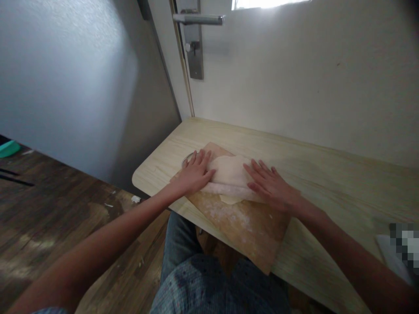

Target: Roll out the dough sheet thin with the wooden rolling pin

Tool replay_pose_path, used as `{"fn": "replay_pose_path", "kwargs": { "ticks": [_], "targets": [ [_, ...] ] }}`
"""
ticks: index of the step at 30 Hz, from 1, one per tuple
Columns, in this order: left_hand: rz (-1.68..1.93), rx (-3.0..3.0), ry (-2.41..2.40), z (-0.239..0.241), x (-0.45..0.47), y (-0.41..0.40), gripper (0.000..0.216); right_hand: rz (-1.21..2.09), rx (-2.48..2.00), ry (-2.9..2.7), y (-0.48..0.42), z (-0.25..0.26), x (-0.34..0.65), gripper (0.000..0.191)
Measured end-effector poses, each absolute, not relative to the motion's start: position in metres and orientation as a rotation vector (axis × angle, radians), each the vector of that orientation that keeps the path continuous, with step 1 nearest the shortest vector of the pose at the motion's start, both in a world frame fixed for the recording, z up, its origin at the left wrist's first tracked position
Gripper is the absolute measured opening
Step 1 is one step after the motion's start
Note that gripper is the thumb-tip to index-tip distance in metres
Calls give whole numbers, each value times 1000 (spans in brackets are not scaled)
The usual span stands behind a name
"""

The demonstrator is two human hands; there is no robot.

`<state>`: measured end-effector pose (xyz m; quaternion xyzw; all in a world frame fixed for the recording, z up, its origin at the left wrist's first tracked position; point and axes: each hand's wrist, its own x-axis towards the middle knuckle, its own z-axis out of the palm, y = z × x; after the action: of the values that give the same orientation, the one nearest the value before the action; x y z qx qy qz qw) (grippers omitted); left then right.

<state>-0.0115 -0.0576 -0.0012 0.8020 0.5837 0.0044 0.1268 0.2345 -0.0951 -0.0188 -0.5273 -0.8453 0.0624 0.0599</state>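
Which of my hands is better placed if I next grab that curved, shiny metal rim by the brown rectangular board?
Probably your left hand: it's beside the curved, shiny metal rim, apparently hiding part of it. Your right hand is across the flat, pale dough sheet, so it would reach farther.

No words, labels, brands, numbers or signs could be read anywhere; a pixelated patch (406,246) near the right edge hid what lay beneath it.
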Motion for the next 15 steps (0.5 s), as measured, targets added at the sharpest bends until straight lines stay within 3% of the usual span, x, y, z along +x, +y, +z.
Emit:
{"fn": "replay_pose_path", "kwargs": {
  "ticks": [15],
  "targets": [
    [189, 2648, 1646, -1, -19, -95, 57, 121, -1395, -2583, -141, -18, 227, 58]
  ]
}}
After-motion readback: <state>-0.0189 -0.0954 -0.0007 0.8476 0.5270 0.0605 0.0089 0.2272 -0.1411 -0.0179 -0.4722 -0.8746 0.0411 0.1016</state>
